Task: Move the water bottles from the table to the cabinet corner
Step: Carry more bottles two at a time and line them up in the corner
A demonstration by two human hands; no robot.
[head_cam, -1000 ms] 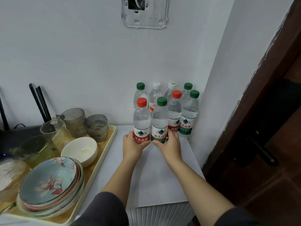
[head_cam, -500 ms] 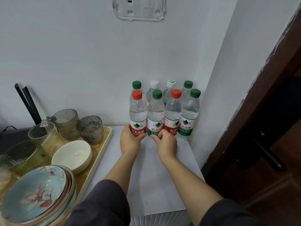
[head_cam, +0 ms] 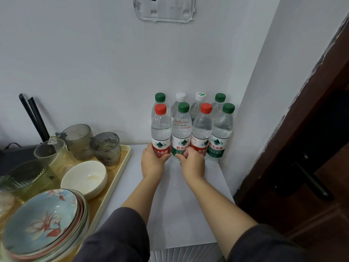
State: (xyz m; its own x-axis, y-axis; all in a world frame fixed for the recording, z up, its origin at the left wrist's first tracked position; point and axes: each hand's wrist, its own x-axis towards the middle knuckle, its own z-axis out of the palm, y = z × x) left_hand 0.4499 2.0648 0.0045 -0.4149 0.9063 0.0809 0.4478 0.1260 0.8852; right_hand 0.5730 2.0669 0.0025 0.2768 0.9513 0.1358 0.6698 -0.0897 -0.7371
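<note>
I saw eight water bottles (head_cam: 221, 127) standing in two rows on the white cabinet top (head_cam: 179, 214), just right of the tray (head_cam: 118, 167), back where the two walls met. The left hand (head_cam: 153, 163) had its fingers curled round the bottom of the red-capped bottle (head_cam: 161, 129), the front one nearest the tray. The right hand (head_cam: 192, 164) was wrapped round the bottom of the green-capped bottle (head_cam: 181, 129), next along from the tray.
</note>
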